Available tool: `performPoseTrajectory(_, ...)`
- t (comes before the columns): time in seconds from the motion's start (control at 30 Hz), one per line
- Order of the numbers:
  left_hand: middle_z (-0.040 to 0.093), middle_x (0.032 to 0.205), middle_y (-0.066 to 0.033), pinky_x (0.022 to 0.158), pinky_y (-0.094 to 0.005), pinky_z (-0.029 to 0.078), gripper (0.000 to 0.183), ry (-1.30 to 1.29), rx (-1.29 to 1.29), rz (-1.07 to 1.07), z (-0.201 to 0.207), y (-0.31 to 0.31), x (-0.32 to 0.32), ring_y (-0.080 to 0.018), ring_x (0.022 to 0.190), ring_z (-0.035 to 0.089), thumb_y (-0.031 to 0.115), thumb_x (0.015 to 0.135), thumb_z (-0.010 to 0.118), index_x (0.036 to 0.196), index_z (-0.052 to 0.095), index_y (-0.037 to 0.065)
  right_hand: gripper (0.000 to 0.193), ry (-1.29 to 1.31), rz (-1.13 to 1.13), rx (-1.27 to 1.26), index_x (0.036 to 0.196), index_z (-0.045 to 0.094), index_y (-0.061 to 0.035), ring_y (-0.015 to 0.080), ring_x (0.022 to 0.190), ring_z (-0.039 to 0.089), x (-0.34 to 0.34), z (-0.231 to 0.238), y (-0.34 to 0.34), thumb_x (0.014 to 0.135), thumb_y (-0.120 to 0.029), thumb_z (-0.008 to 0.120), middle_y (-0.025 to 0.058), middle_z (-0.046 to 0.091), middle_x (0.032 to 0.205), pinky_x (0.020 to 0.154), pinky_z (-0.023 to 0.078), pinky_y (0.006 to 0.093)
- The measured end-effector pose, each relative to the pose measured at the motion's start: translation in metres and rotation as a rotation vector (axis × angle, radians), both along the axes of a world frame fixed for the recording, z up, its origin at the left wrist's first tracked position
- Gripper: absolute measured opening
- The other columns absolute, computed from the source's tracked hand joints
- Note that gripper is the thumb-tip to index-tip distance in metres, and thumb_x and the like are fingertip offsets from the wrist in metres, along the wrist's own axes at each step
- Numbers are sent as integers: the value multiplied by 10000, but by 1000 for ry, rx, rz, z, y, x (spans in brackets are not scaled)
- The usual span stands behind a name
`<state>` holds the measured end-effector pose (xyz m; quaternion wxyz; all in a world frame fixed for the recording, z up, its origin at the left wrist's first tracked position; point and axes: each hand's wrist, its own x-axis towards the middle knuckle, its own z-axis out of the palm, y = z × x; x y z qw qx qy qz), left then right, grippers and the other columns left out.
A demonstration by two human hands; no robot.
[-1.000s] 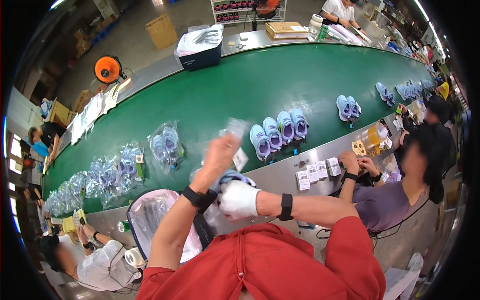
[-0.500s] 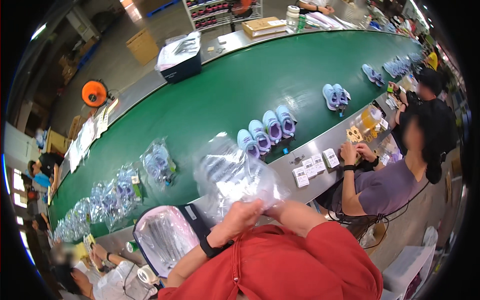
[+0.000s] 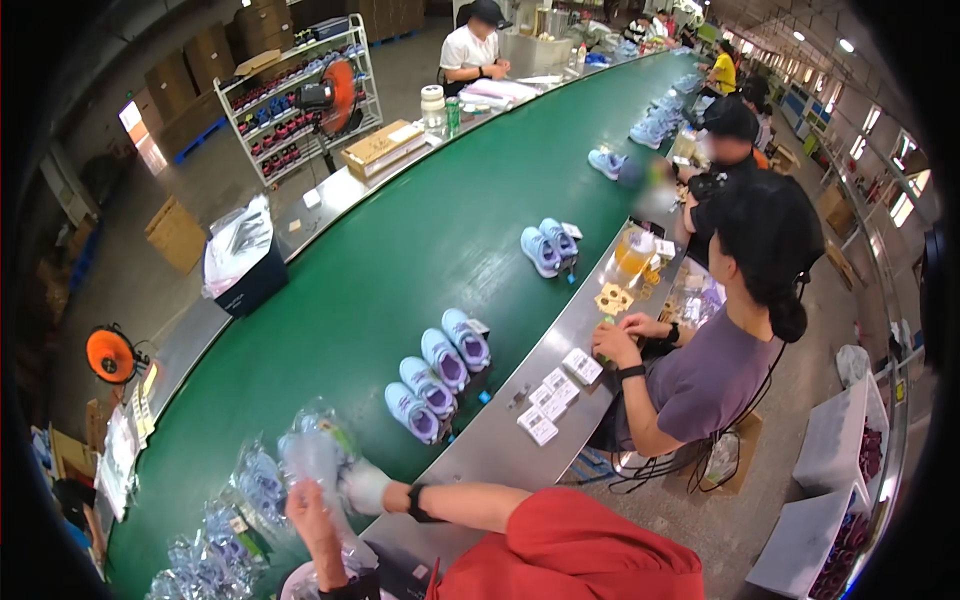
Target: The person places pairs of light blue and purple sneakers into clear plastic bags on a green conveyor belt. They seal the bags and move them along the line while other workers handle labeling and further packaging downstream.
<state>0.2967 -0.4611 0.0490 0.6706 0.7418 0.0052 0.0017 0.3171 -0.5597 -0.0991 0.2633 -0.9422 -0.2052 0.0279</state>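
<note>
Probably steadying bagged shoes (image 3: 308, 441) between left hand (image 3: 313, 520) and gloved right hand (image 3: 365, 489) by the green belt (image 3: 400, 280)'s near edge, can't tell if pinching or spread for either, too blurry tbh.

Green belt (image 3: 320, 340): broad open lane between the dark bin (image 3: 255, 285) and the four shoes (image 3: 440, 365)
Beyond the four shoes: bare belt up to the next pair (image 3: 541, 250)
Ahead of the left hand (image 3: 312, 512): blurred clear bag (image 3: 318, 450); bagged shoes (image 3: 262, 485) crowd the left
Right hand (image 3: 365, 488): bare belt between it and the four shoes
Steel bench (image 3: 470, 448): open strip, blocked farther along by card stacks (image 3: 548, 400) and a co-worker's forearms (image 3: 632, 368)
</note>
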Motion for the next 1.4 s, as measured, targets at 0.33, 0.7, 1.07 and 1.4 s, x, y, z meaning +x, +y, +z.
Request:
performPoseTrajectory(0.33,536,846,14,666,-267,433,176,229,-283,45,-8,-62,-13,-102,745,513,237,940,487,902,548,77,449,779,31,1077,901,561,-57,87,755,511,-66,112,-95,884,-505,539,-27,522,771,614,443,258)
performPoseTrajectory(0.7,437,725,62,544,-198,273,214,-93,-237,119,8,-21,-19,-28,619,348,188,944,497,764,509,72,228,-347,-431,128,862,567,-51,347,767,588,-86,138,-145,798,-268,586,166,592,816,702,465,431)
performPoseTrajectory(1.07,547,610,-35,504,-319,414,198,-93,347,-855,71,-97,-126,-123,570,520,205,841,592,741,594,34,210,-51,-6,149,856,637,-52,300,857,591,-70,90,-100,670,-148,622,131,603,846,759,479,397)
performPoseTrajectory(1.4,515,693,13,577,-263,363,234,-135,296,-13,29,-1,-38,-88,650,413,175,901,566,779,570,-25,194,117,145,-261,873,671,-54,290,904,617,-58,69,-32,715,-136,593,142,644,929,796,492,378)
